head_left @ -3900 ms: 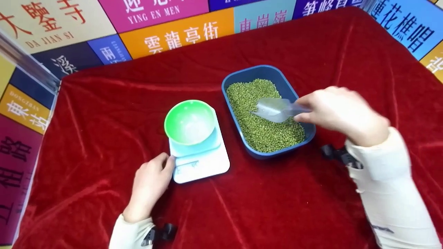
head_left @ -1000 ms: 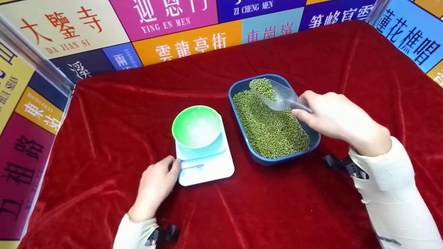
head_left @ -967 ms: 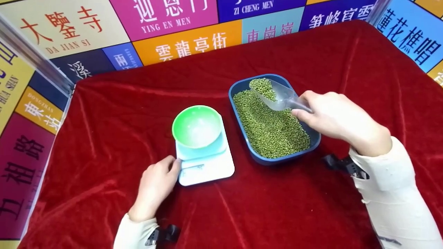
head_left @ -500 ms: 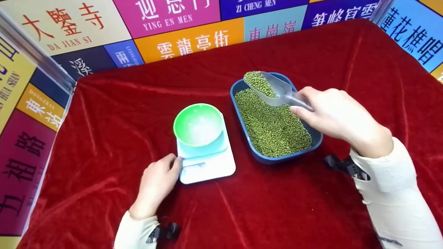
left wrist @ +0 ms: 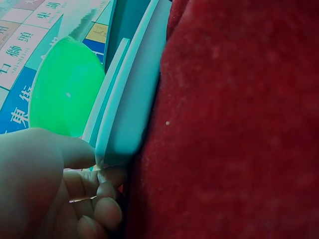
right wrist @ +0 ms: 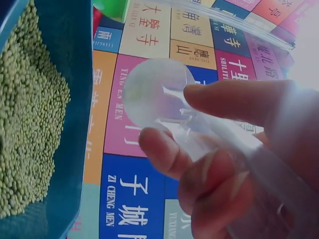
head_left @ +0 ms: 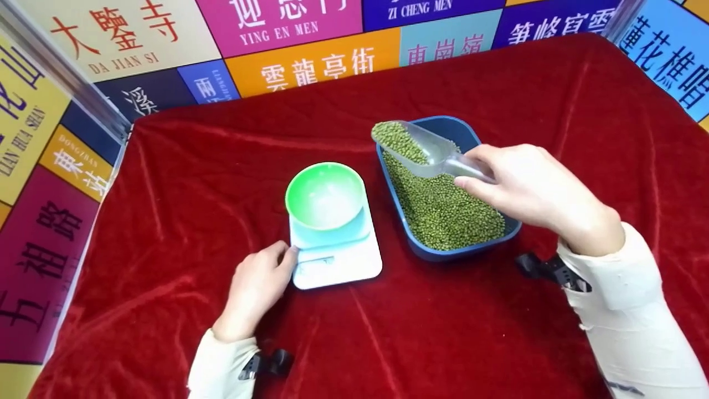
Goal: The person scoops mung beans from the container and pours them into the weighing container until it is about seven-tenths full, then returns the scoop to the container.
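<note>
In the head view my right hand [head_left: 529,185] grips the handle of a clear plastic scoop [head_left: 437,158]. Small green beans, like mung beans [head_left: 403,144], fill the scoop's front; its tip reaches past the left rim of a blue tub [head_left: 409,237]. More beans [head_left: 448,210] lie in that tub. To its left, a green bowl [head_left: 325,197] sits on a white kitchen scale [head_left: 357,263]; no beans show inside. My left hand [head_left: 260,285] pinches the scale's left edge, thumb and fingertips meeting it in the left wrist view. The right wrist view shows fingers curled round the scoop handle [right wrist: 234,134].
A wrinkled red velvet cloth [head_left: 421,327] covers the table. Panels with coloured, lettered tiles [head_left: 310,66] stand along the back and the left side. A narrow strip of cloth separates the scale from the tub.
The scoop was down in the beans, then rose loaded; over the last second it moved left towards the tub's rim. My left hand has stayed at the scale's edge. The head view shifted slightly.
</note>
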The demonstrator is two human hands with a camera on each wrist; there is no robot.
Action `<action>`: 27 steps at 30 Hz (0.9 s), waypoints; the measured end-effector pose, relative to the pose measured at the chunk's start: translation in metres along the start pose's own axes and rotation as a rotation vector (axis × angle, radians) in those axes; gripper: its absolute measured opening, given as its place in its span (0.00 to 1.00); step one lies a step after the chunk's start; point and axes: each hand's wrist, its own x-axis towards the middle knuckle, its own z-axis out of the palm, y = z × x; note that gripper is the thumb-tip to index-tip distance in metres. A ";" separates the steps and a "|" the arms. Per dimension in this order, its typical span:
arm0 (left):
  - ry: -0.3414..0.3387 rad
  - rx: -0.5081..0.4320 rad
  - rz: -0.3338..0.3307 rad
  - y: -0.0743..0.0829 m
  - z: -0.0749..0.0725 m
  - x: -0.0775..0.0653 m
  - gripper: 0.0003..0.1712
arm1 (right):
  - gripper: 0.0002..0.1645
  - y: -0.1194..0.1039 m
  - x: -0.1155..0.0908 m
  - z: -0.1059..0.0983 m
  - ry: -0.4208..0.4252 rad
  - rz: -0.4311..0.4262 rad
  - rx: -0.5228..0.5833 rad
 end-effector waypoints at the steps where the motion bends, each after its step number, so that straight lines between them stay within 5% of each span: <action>1: -0.003 -0.002 -0.003 -0.001 -0.001 0.000 0.21 | 0.21 -0.002 0.001 0.001 0.003 -0.015 0.005; 12: -0.034 -0.050 -0.043 -0.005 -0.006 0.002 0.21 | 0.16 -0.029 0.015 0.006 -0.020 -0.135 0.026; 21: -0.038 -0.069 -0.052 -0.001 0.001 0.002 0.21 | 0.14 -0.049 0.024 -0.009 -0.033 -0.143 0.028; 27: -0.046 -0.059 -0.032 -0.001 -0.007 0.002 0.21 | 0.13 -0.058 0.025 -0.012 -0.023 -0.142 0.054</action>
